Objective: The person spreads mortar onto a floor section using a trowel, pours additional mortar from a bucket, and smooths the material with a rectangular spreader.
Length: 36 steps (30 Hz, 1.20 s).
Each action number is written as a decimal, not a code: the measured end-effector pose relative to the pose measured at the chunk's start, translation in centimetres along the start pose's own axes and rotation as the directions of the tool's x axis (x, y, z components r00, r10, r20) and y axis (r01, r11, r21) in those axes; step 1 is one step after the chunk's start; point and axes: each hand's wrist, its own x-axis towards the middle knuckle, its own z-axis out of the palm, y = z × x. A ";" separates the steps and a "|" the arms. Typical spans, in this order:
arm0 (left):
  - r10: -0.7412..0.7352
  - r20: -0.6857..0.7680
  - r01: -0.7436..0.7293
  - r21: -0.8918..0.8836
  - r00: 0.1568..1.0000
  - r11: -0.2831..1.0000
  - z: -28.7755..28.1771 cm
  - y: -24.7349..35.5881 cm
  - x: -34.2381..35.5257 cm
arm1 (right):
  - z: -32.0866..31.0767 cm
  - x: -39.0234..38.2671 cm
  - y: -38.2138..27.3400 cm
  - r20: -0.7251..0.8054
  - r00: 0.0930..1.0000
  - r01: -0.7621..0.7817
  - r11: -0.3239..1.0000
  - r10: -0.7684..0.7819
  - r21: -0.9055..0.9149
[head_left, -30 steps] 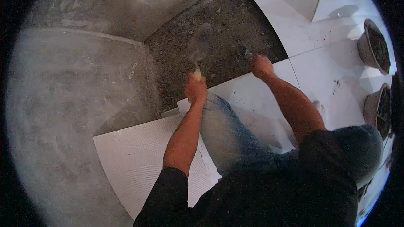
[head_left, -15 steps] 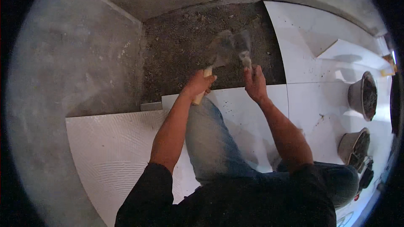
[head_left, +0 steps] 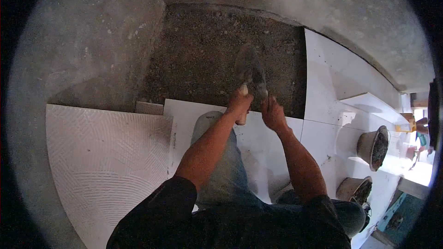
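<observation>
My left hand is closed round the pale wooden handle of a trowel; its broad metal blade points away from me over the rough dark mortar bed. Close beside it on the right, my right hand grips a flat-bladed scraper. The scraper's blade is seen nearly edge-on against the trowel blade, and the two look to be touching. Both tools are somewhat blurred. Beneath my hands runs the near edge of the white floor tiles, where my bent knee rests.
A large tile with ridged adhesive lies at left. Concrete walls bound the mortar on the left and far sides. On the right-hand tiles stand two buckets of dark mix and a tilted white tile piece.
Both hands have come closer together, with the trowel and scraper blades drawn nearer to me. The trowel has turned to point straighter ahead. My view has shifted, showing more on the right.
</observation>
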 end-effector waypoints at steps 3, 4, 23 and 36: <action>-0.037 -0.063 0.040 0.047 0.997 0.998 -0.4 1.4 -1.2 | -0.8 -0.4 -1.8 0.059 0.953 -0.302 0.950 0.298 0.077; -0.018 -0.086 0.024 0.065 0.996 0.998 -0.4 1.3 -1.3 | -0.3 -0.5 -1.4 0.075 0.952 -0.303 0.950 0.298 0.071; -0.089 -0.123 0.077 -0.102 0.988 0.992 -0.6 -0.9 0.8 | 0.8 -1.9 -2.5 0.262 0.912 -0.292 0.947 0.317 -0.132; 0.032 -0.186 -0.035 -0.012 0.982 0.999 -0.3 -0.5 0.6 | 0.1 -1.9 0.2 0.402 0.915 0.089 0.954 0.035 -0.285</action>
